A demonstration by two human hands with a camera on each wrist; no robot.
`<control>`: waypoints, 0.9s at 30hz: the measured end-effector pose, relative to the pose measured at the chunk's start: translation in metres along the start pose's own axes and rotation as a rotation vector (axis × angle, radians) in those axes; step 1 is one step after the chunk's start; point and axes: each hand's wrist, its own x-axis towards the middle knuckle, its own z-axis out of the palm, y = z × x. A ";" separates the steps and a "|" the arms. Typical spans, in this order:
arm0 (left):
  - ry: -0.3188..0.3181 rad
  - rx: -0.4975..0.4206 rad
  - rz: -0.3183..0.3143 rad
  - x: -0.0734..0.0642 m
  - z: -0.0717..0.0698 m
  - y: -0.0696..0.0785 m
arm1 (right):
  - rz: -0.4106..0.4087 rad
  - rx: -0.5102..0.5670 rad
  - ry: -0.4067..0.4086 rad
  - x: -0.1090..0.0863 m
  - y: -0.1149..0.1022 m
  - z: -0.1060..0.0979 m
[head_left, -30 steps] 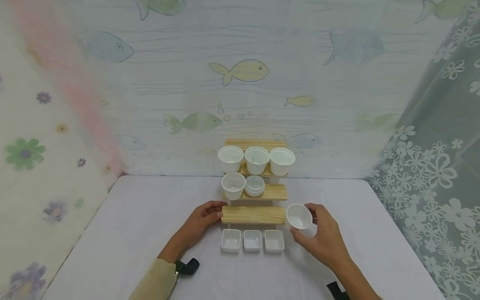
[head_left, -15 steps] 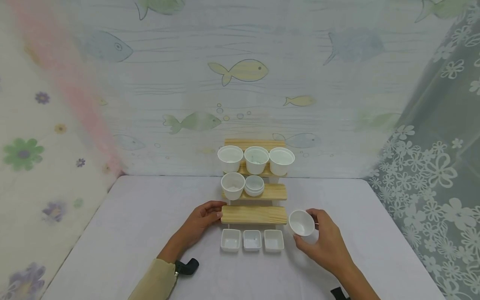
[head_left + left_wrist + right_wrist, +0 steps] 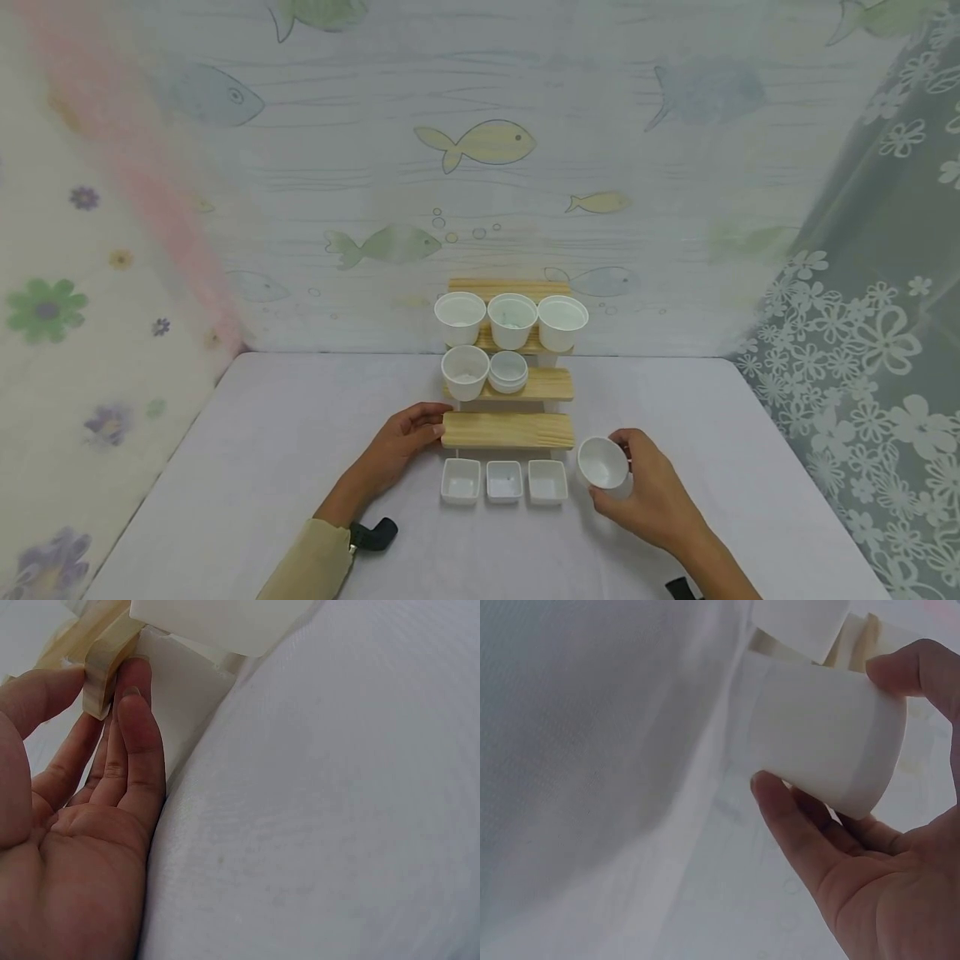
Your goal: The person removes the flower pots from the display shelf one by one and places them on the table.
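Note:
My right hand [image 3: 647, 492] holds a round white cup [image 3: 603, 463] between thumb and fingers, to the right of a tiered wooden rack. In the right wrist view the thumb lies at the rim of the white cup [image 3: 817, 727] and the fingers support its side. My left hand [image 3: 401, 442] pinches the left end of the rack's lowest wooden step [image 3: 507, 431]. The left wrist view shows that wooden end [image 3: 105, 671] between thumb and fingertips. Three small square white dishes stand in a row before the rack, the rightmost dish [image 3: 547, 482] nearest the held cup.
On the upper steps stand three white cups in a row, the middle cup [image 3: 512, 323] among them. The step below carries another white cup [image 3: 465, 375] and a short stack of small round dishes [image 3: 508, 372]. A white cloth [image 3: 300, 400] covers the table; a fish-patterned backdrop [image 3: 480, 192] rises behind.
My right hand has drawn the cup away from the lowest step's right end, toward the front and down, beside the square dishes. The left hand keeps its place on the step.

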 end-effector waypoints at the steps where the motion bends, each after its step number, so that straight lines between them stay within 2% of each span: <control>1: -0.003 0.001 0.001 0.001 -0.001 0.000 | 0.003 0.002 -0.007 0.001 0.000 0.001; 12: -0.013 -0.002 -0.012 0.016 -0.014 0.000 | 0.034 0.007 -0.053 0.011 -0.002 0.010; 18: -0.009 -0.005 -0.023 0.017 -0.015 -0.001 | 0.007 0.013 -0.061 0.011 0.001 0.013; 27: -0.018 0.004 -0.017 0.017 -0.016 0.000 | 0.039 0.031 -0.091 0.012 0.003 0.015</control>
